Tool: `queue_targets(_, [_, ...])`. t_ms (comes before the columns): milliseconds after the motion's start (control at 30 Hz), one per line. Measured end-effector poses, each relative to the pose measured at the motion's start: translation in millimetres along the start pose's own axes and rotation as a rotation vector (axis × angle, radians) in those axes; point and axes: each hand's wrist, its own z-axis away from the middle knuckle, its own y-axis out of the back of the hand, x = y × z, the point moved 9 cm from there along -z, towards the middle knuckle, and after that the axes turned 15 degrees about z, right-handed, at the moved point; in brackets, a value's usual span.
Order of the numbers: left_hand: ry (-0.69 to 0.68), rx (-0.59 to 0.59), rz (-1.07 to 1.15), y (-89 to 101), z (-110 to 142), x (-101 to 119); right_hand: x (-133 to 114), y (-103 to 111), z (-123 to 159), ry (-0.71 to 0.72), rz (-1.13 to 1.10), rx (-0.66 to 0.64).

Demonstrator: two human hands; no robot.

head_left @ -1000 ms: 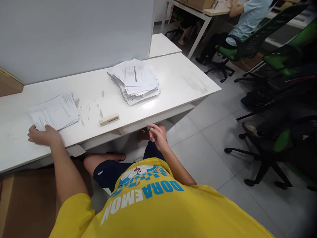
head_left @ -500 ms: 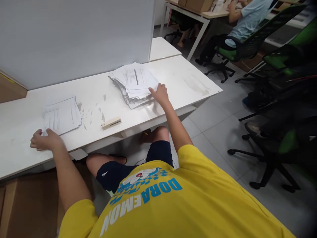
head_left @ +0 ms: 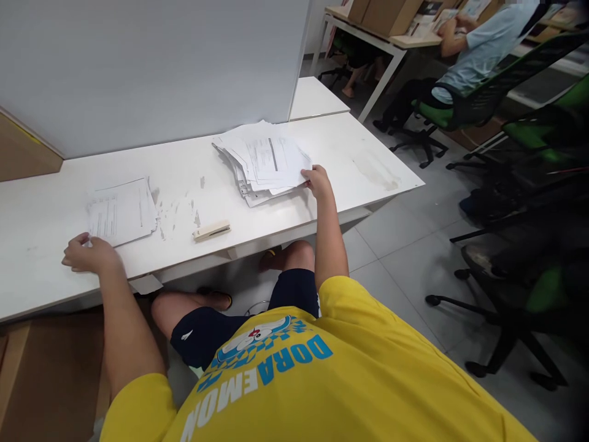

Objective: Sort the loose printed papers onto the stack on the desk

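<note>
Loosely stacked, the bigger paper pile lies at upper centre, its printed white sheets fanned and uneven at the edges. The right hand reaches up to its right corner, thumb on top, pinching sheets. At left, the left hand curls at the near corner of the smaller paper pile; whether it grips any paper, I cannot tell.

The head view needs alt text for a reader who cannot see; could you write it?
A person's right hand touches the edge of a thick paper stack on a white desk; the left hand is at a smaller paper stack; a cream stapler lies between.
</note>
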Motion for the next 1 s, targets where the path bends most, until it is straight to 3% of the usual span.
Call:
queue_targets(133, [-0.012, 0.045, 0.019, 2.8, -1, -2, 32, 17, 23, -0.018, -0.242, -0.011])
queue_targets(267, [-0.013, 0.083, 0.05, 5.3, -3, -5, 50, 22, 42, -0.027, -0.303, -0.037])
queue_targets(500, [-0.033, 0.089, 0.131, 9.1, -4, -6, 17, -17, 52, 0.047, -0.371, -0.243])
queue_targets(667, [-0.049, 0.054, 0.184, 11.4, 1, -1, -5, -30, 39, 0.036, -0.135, -0.231])
queue_targets(800, [-0.053, 0.04, 0.19, 14.0, 6, 5, -11, -21, 25, 0.022, 0.18, -0.251])
queue_targets(1000, [-0.051, 0.043, 0.191, 17.1, 12, 11, -4, -7, 28, 0.025, 0.336, -0.269])
